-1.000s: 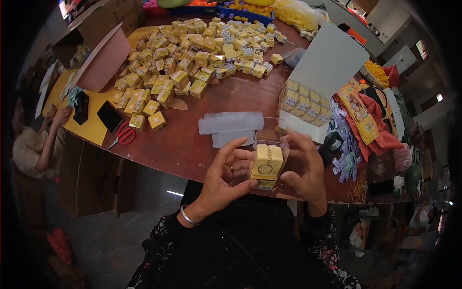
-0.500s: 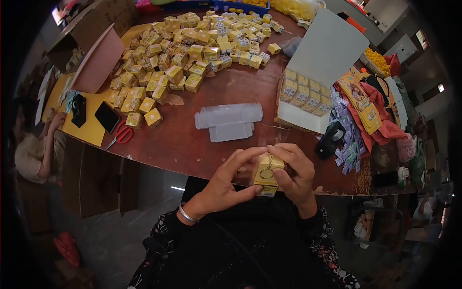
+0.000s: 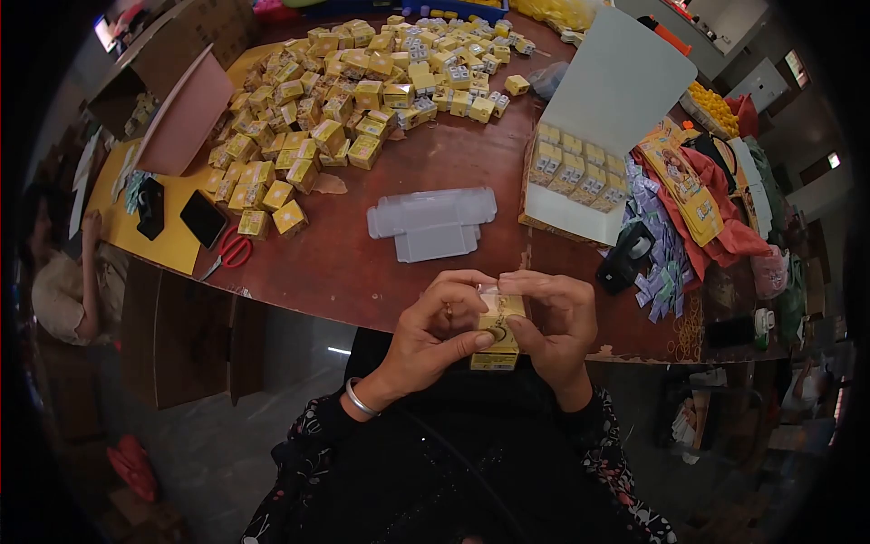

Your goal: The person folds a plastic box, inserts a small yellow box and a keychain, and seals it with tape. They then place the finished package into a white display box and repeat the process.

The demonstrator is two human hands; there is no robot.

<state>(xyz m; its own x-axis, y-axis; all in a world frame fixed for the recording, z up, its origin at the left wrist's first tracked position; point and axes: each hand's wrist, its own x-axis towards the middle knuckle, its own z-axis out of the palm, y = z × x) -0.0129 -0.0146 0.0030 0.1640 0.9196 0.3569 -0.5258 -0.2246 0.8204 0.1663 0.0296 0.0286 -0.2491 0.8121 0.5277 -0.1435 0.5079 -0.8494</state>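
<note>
Between my two hands, at the table's front edge, is a small yellow box with what looks like a metal ring and chain at its front. My left hand grips its left side, thumb on the front and fingers bent over the top. On the right side, my right hand holds it with the thumb at the front and fingertips at the top. The fingertips of both hands nearly meet above the box. A clear plastic tray lies flat beyond my hands.
Many small yellow boxes are heaped at the back left. An open carton holding rows of boxes stands right, beside sachets and a black tape dispenser. Red scissors and a phone lie left. A person is far left.
My left fingers have shifted over the top of the box, and the box has turned slightly. At far left the other person's hand has moved.
</note>
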